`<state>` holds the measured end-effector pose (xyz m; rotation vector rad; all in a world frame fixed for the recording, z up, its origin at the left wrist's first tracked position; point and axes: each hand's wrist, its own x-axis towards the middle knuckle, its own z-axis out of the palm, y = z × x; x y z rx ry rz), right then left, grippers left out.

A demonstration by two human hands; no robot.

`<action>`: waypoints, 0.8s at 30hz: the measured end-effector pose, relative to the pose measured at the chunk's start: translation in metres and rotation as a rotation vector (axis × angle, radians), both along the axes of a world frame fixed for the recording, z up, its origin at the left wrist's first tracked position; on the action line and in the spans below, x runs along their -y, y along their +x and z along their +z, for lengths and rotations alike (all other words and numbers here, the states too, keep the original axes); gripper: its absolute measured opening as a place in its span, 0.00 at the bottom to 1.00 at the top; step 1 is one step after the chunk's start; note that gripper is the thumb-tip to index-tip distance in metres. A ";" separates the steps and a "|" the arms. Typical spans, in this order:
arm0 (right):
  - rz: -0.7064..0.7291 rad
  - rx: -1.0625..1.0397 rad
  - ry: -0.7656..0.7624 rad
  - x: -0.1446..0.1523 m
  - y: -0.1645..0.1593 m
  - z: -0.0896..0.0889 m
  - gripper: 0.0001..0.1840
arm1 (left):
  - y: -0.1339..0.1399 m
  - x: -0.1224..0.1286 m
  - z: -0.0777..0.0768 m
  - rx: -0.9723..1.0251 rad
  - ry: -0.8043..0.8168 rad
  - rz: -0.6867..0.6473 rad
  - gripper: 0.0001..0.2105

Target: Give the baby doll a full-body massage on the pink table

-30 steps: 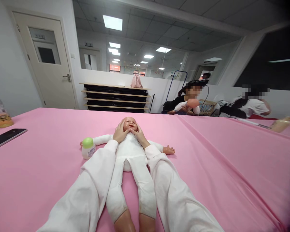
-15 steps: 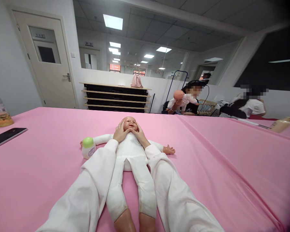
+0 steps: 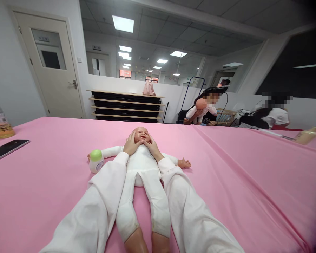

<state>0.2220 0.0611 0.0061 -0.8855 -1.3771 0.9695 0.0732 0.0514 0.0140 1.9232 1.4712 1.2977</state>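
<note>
A baby doll (image 3: 143, 161) with a white cloth body lies on its back, its head away from me and its legs toward me. My left hand (image 3: 131, 144) cups the left side of its face. On the opposite cheek rests my right hand (image 3: 153, 147). Both thumbs meet at the chin, with the fingers laid along the sides of the head. The doll's arms stretch out to either side. Beside its arm on the left stands a small white bottle (image 3: 96, 165) with a green cap, partly covering that arm.
A pink cloth (image 3: 55, 175) covers the table. At the left are a phone (image 3: 7, 150) and a clear bottle of yellow liquid (image 3: 0, 123); at the far right lies a beige bottle (image 3: 305, 136). Beyond the table, a person (image 3: 208, 112) holds another doll (image 3: 201, 104).
My hands and the doll stay in the same place. In the background, the person's doll has shifted slightly to the right.
</note>
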 end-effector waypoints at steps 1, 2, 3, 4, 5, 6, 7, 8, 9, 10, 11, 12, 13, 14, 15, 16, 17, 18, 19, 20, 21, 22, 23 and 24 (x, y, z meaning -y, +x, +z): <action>0.001 0.004 0.000 0.000 0.001 0.000 0.51 | 0.000 0.000 -0.001 0.001 0.003 0.001 0.37; -0.002 0.005 0.001 -0.001 0.001 0.000 0.50 | 0.000 -0.001 -0.001 0.003 0.011 0.001 0.36; -0.006 0.003 0.001 -0.002 0.002 -0.001 0.48 | -0.001 -0.002 -0.002 0.004 0.019 -0.001 0.35; -0.006 -0.005 0.000 -0.003 0.002 -0.002 0.46 | -0.001 -0.003 -0.004 0.005 0.029 -0.006 0.33; -0.003 -0.017 -0.005 -0.004 0.003 -0.003 0.45 | -0.001 -0.004 -0.005 0.004 0.038 -0.011 0.31; 0.002 -0.032 -0.017 -0.006 0.003 -0.004 0.44 | -0.002 -0.006 -0.006 0.004 0.045 -0.015 0.30; 0.006 -0.048 -0.034 -0.007 0.003 -0.005 0.42 | -0.002 -0.007 -0.007 0.005 0.050 -0.015 0.28; 0.009 -0.062 -0.054 -0.009 0.002 -0.006 0.41 | -0.002 -0.008 -0.007 0.009 0.054 -0.014 0.27; 0.006 -0.076 -0.076 -0.010 0.002 -0.007 0.39 | -0.002 -0.009 -0.007 0.018 0.057 -0.012 0.26; -0.007 -0.092 -0.093 -0.011 0.001 -0.008 0.38 | -0.002 -0.009 -0.006 0.029 0.059 -0.010 0.25; -0.024 -0.110 -0.102 -0.011 0.001 -0.008 0.36 | -0.002 -0.009 -0.006 0.044 0.061 -0.010 0.24; -0.043 -0.127 -0.101 -0.011 0.000 -0.008 0.35 | -0.003 -0.008 -0.005 0.058 0.064 -0.014 0.24; -0.067 -0.136 -0.094 -0.010 0.001 -0.007 0.33 | -0.004 -0.007 -0.005 0.068 0.067 -0.022 0.23; -0.093 -0.131 -0.081 -0.007 0.002 -0.006 0.31 | -0.006 -0.005 -0.006 0.075 0.067 -0.028 0.23; -0.116 -0.110 -0.063 -0.004 0.003 -0.004 0.28 | -0.009 -0.003 -0.006 0.080 0.062 -0.031 0.23; -0.131 -0.077 -0.043 0.001 0.004 -0.002 0.25 | -0.012 -0.001 -0.008 0.083 0.051 -0.029 0.22; -0.135 -0.037 -0.024 0.006 0.006 0.000 0.23 | -0.016 0.002 -0.009 0.084 0.035 -0.021 0.22; -0.135 0.003 -0.009 0.012 0.007 0.002 0.21 | -0.019 0.006 -0.011 0.081 0.015 -0.012 0.22; -0.132 0.040 0.003 0.020 0.008 0.003 0.21 | -0.023 0.010 -0.012 0.071 0.001 -0.004 0.22; -0.132 0.072 0.012 0.027 0.009 0.004 0.21 | -0.027 0.015 -0.013 0.049 -0.001 -0.007 0.22; -0.139 0.100 0.018 0.035 0.009 0.004 0.22 | -0.030 0.020 -0.013 0.019 0.009 -0.019 0.22; -0.153 0.123 0.024 0.044 0.009 0.004 0.21 | -0.033 0.026 -0.014 -0.017 0.025 -0.038 0.22; -0.170 0.138 0.030 0.052 0.008 0.004 0.21 | -0.036 0.033 -0.014 -0.052 0.043 -0.055 0.21; -0.187 0.144 0.037 0.060 0.007 0.004 0.21 | -0.039 0.040 -0.013 -0.083 0.058 -0.062 0.21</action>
